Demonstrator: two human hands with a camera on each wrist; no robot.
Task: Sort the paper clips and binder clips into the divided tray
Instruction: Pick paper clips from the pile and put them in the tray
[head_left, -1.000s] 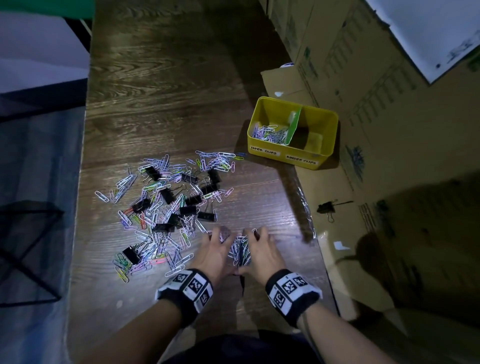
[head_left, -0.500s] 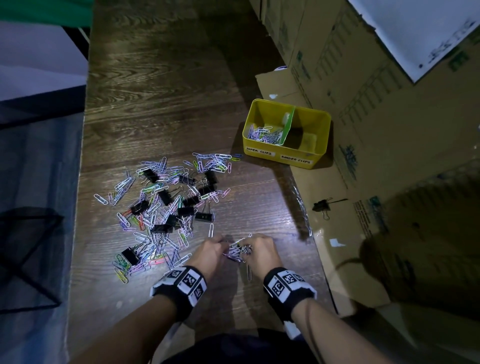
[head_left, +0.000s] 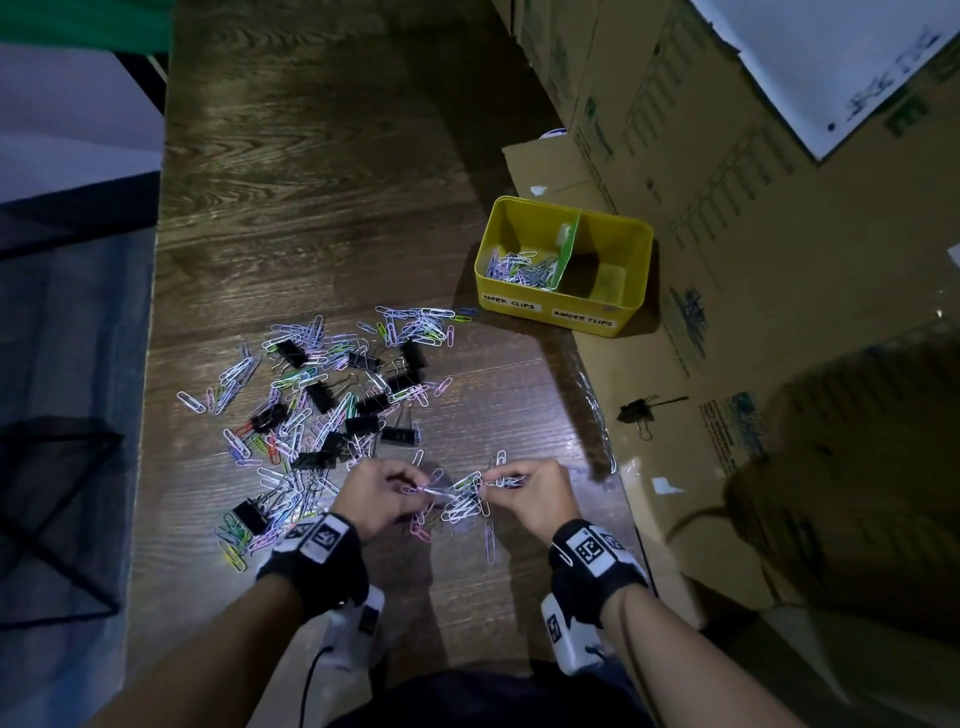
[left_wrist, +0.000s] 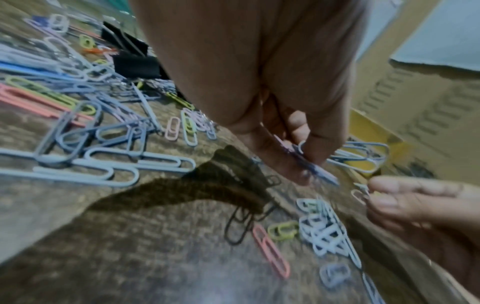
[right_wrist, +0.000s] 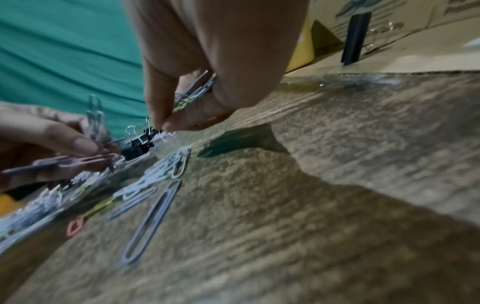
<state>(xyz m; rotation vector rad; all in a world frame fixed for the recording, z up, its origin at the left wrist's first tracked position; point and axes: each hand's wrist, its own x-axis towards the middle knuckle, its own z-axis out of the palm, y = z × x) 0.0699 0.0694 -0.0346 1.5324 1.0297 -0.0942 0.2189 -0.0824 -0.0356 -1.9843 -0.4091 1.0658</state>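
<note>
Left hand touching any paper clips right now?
Touching. The left wrist view shows the left hand pinching thin coloured wire paper clips between thumb and fingers.

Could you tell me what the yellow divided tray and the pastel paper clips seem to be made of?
Yellow divided tray: probably plastic, with smooth walls, rounded corners and a dull sheen. Pastel paper clips: bent wire, apparently colour-coated, since the matte pastel colours hide any bare metal.

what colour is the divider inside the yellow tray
Green. The divider splits the yellow tray into two compartments; it shows best in the head view.
</note>
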